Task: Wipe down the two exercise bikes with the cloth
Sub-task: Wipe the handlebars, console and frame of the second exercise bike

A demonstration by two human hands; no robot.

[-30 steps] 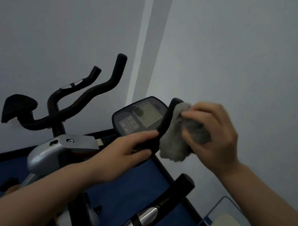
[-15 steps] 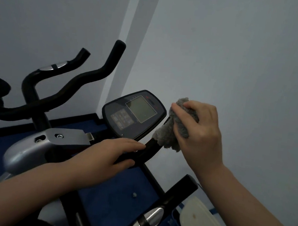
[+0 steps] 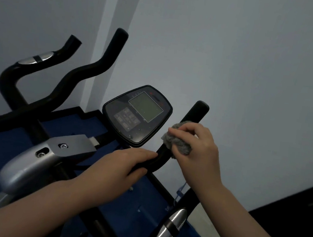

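- Your right hand (image 3: 197, 149) has its grip curled tight around the gray cloth (image 3: 178, 140), and the cloth is wrapped on the black handlebar (image 3: 186, 126) of the near bike.
- Your left hand (image 3: 124, 165) holds the bend of that same bar, just at 8 o'clock from the cloth. Its fingers curl over the bar to keep it steady.
- A second ago the cloth was up at the tip of the bar and hid it. Now the tip pokes out bare at 1 o'clock from your right hand, so the cloth has slid down.
- I think that means the top of this bar is done, and the wipe is heading toward your left hand.
- The screen (image 3: 137, 116) sits just at 10 o'clock from the cloth. It shows small specks, so it may still need a wipe.
- The other bike (image 3: 43, 84) stands far off at 9 o'clock. I think it still waits for its turn.
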